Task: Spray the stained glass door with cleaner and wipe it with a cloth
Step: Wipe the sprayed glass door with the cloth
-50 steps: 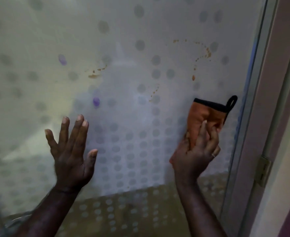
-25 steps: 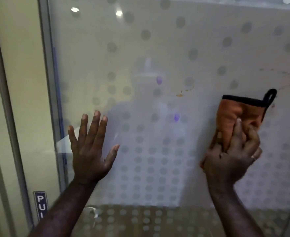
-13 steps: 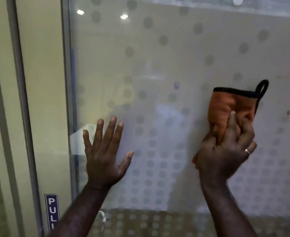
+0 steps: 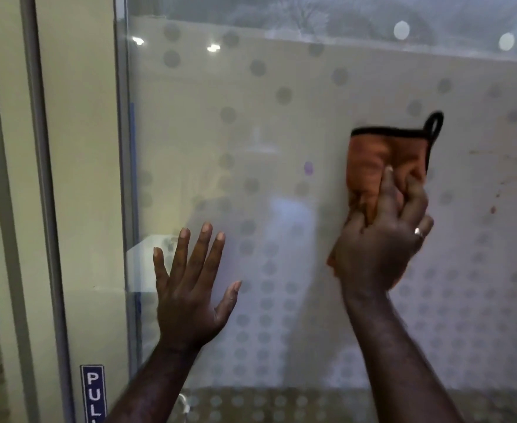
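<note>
The frosted, dotted glass door (image 4: 281, 96) fills the view. My right hand (image 4: 379, 242) presses an orange cloth (image 4: 373, 157) with black trim and a hanging loop flat against the glass at centre right. Faint brown smears and specks of stain (image 4: 510, 172) lie on the glass to the right of the cloth. My left hand (image 4: 190, 288) rests flat on the glass lower left of the cloth, fingers spread, holding nothing. No spray bottle is in view.
The door's left edge and a grey metal frame (image 4: 46, 209) stand at the left, with a blue "PULL" sign (image 4: 94, 392) low down. A small metal fitting (image 4: 184, 401) shows at the bottom beside my left forearm.
The view has swung left, so the stains now sit at the far right. The cloth has travelled left across the glass; the smear that lay left of it is gone. My left hand stays flat on the glass.
</note>
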### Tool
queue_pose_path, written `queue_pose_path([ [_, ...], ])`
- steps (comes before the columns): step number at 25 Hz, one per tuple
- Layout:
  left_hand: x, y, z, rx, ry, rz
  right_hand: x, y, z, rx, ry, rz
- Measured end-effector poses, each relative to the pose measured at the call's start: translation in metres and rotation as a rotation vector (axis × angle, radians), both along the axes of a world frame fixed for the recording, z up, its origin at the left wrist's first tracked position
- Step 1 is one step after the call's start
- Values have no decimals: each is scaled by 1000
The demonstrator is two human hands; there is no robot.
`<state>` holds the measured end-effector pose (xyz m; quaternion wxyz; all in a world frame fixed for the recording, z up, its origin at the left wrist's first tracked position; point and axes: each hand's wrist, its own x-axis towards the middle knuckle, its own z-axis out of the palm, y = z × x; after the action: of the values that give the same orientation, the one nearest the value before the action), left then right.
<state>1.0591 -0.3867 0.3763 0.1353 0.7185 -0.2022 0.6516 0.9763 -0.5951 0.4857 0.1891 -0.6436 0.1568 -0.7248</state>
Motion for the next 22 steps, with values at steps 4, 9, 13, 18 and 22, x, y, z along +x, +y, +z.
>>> queue_pose_path([
  [4,1,0,0,16,9,-20,7,58,-45,-320,123,13],
  [9,4,1,0,23,4,-41,6,39,21,-348,111,-10],
  [13,3,0,-1,19,-2,-83,-11,-26,28,-32,50,4],
  [18,4,0,-1,12,-13,-113,4,40,-32,-212,87,5],
  [22,3,0,0,14,-1,-129,16,69,-6,-521,118,16],
])
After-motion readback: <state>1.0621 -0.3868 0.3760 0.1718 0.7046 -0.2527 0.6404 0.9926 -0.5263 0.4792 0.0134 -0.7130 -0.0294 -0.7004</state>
